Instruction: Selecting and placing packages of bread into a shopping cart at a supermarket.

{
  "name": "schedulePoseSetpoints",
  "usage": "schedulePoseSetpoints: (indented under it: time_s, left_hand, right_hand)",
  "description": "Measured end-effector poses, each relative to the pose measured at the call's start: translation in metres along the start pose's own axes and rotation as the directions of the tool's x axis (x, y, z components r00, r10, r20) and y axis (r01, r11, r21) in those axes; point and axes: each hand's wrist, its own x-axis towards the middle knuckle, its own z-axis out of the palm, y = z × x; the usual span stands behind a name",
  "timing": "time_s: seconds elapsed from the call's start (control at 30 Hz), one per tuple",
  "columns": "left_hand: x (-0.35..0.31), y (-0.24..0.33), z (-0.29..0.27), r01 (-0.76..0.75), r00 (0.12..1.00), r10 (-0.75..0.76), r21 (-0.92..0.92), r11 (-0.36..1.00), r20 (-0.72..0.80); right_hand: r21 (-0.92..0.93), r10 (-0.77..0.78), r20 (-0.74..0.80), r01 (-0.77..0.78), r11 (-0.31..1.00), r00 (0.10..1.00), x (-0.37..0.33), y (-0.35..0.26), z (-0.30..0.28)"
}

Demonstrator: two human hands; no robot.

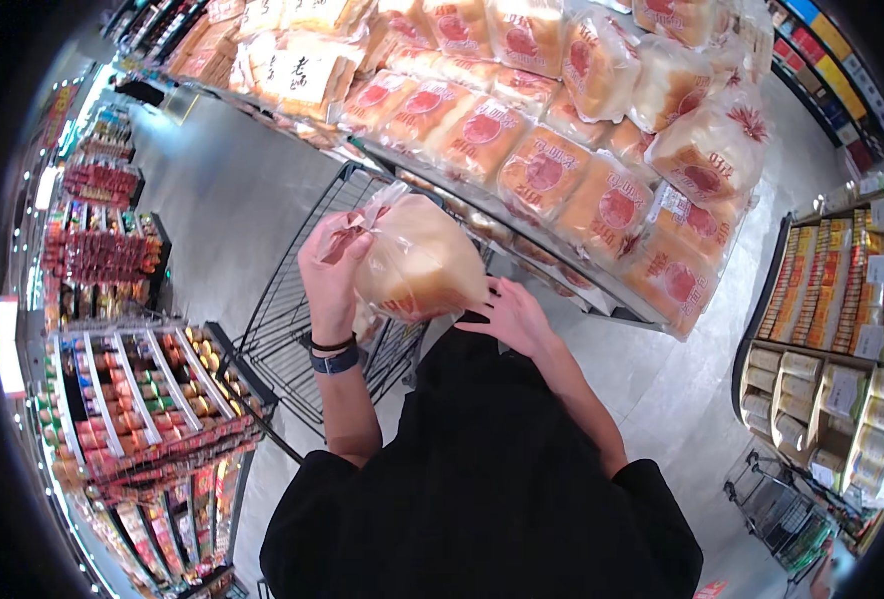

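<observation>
A clear plastic bag of bread (420, 262), pale on top and golden brown below, hangs in front of me over a shopping cart (280, 321). My left hand (330, 262) is closed round the gathered neck of the bag, with a watch and a dark band on that wrist. Beside the bag's lower right side is my right hand (512, 317), its fingers stretched out and spread. Its fingertips are at the bag's edge; whether they touch it I cannot tell. Beyond the cart, a display table (522, 232) bears many packs of bread (545, 170).
More bagged loaves (707, 155) are piled at the table's right end. Shelves of packaged goods (142, 399) stand at the left, and a rack of boxes and cans (832, 309) at the right. Another cart (777, 509) stands at the lower right. Grey floor (217, 180) runs between them.
</observation>
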Motion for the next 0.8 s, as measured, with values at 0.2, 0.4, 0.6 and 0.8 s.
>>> schedulePoseSetpoints:
  time_s: [0.2, 0.4, 0.6, 0.8]
  left_hand:
    - [0.116, 0.006, -0.02, -0.236, 0.97, 0.242, 0.145, 0.961, -0.028]
    - [0.263, -0.002, -0.033, -0.41, 0.911, 0.403, 0.265, 0.873, 0.081]
    - [0.385, -0.046, -0.044, -0.253, 0.91, 0.212, 0.072, 0.965, 0.358]
    - [0.464, -0.101, -0.056, -0.176, 0.859, 0.101, 0.104, 0.979, 0.501]
  right_hand:
    - [-0.199, -0.113, -0.074, 0.097, 0.975, 0.991, 0.018, -0.025, -0.001]
    - [-0.316, -0.097, -0.186, 0.034, 0.948, 0.978, 0.068, -0.035, -0.001]
    - [-0.407, -0.121, -0.322, -0.022, 0.913, 0.939, 0.105, -0.041, 0.009]
    - [-0.424, -0.211, -0.399, 0.025, 0.906, 0.892, 0.11, -0.031, -0.005]
